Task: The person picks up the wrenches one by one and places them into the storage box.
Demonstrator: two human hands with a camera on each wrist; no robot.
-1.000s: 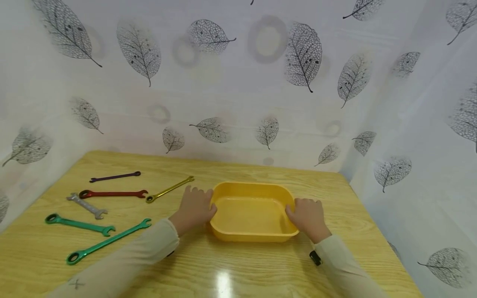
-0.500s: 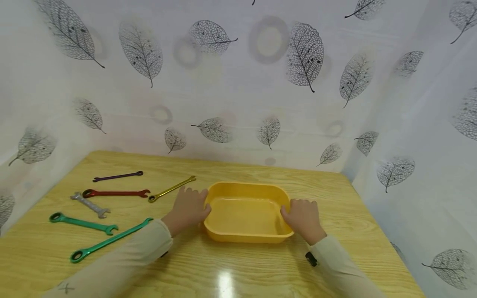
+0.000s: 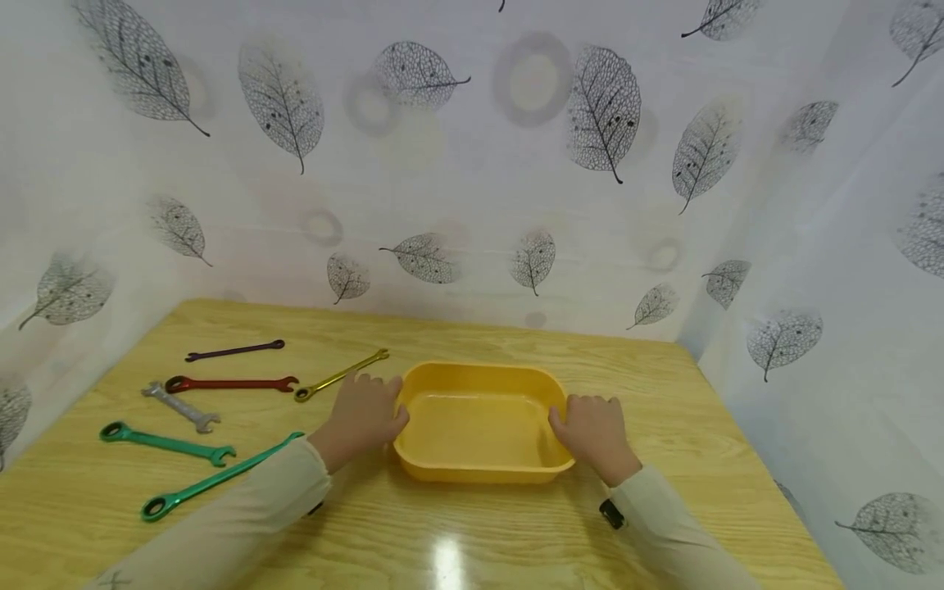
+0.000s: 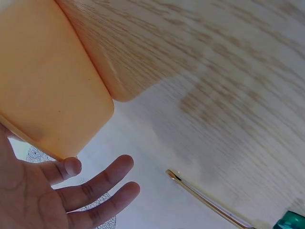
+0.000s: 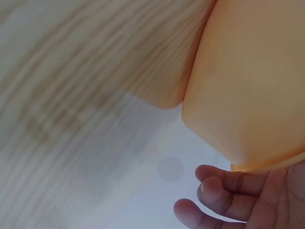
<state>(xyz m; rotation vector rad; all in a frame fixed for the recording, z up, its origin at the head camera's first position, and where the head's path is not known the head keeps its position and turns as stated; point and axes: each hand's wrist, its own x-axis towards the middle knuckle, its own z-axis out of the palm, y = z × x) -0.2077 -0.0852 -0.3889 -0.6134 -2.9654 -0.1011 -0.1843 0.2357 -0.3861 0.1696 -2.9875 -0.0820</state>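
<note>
A yellow plastic tray (image 3: 479, 428) with rounded corners sits on the wooden table, nothing inside it. My left hand (image 3: 361, 416) grips its left rim, thumb on the inner side. On the opposite rim my right hand (image 3: 596, 437) holds on the same way. The left wrist view has the tray's outer wall (image 4: 52, 81) with an index fingertip at the rim and the other fingers spread below. In the right wrist view, fingers (image 5: 219, 195) curve beneath the rim beside the tray wall (image 5: 248, 81); that thumb is hidden.
Left on the table (image 3: 457, 524) lie several wrenches: purple (image 3: 236, 351), red (image 3: 232, 383), silver (image 3: 180, 406), yellow (image 3: 342, 374), and green ones (image 3: 170, 444) (image 3: 221, 478). The left sleeve covers part of the longer green wrench. A leaf-patterned curtain (image 3: 457, 180) surrounds the table.
Both hands have slid the tray a little to the left, nearer the wrenches. Their grip on the rims looks the same, and the wrenches have stayed put on the table.
</note>
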